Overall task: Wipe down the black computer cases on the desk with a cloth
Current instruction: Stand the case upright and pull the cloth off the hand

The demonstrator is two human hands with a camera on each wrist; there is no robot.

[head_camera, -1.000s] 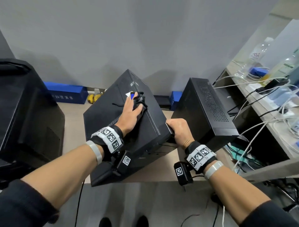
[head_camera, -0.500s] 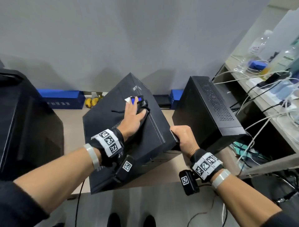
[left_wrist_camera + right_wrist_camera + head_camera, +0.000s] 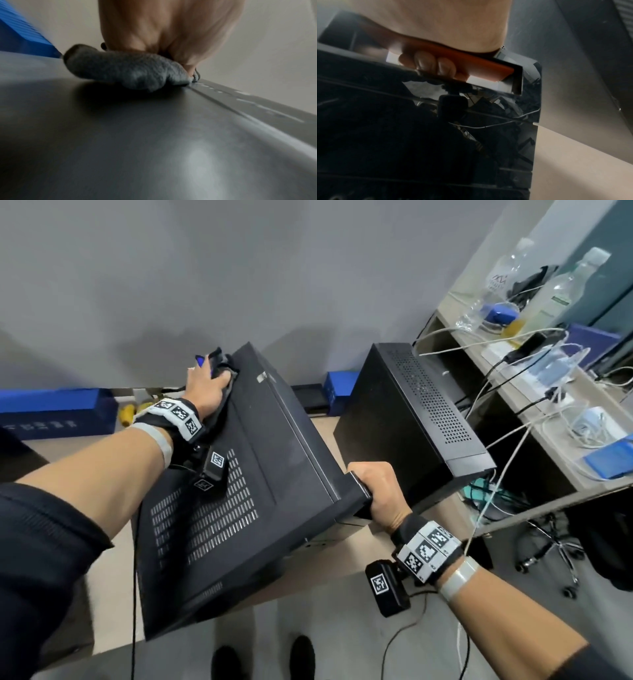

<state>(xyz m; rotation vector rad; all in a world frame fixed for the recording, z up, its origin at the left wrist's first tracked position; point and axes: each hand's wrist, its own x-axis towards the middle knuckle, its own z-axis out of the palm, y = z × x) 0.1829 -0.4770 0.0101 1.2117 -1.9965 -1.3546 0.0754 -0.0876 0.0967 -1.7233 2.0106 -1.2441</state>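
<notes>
Right wrist view shows the fingertips point(image 3: 436, 65) of the right hand point(image 3: 383, 491) hooked into a recessed slot on the top front corner of the tilted computer case point(image 3: 260, 474), curled firm around its edge. From where I stand, that grip holds the case leaning on the desk point(image 3: 342, 563). The left hand point(image 3: 205, 386) lies flat-fingered on a dark grey cloth point(image 3: 123, 69), pressing it against the far upper corner of the side panel; I can't tell whether the thumb pinches the cloth.

The case looks heavy and rigid, with smooth painted metal that could slide on the desk, so the recess seems the sound place to hold. The cloth is soft and bunches easily. A second black case point(image 3: 421, 419) stands just beside, to the right.
</notes>
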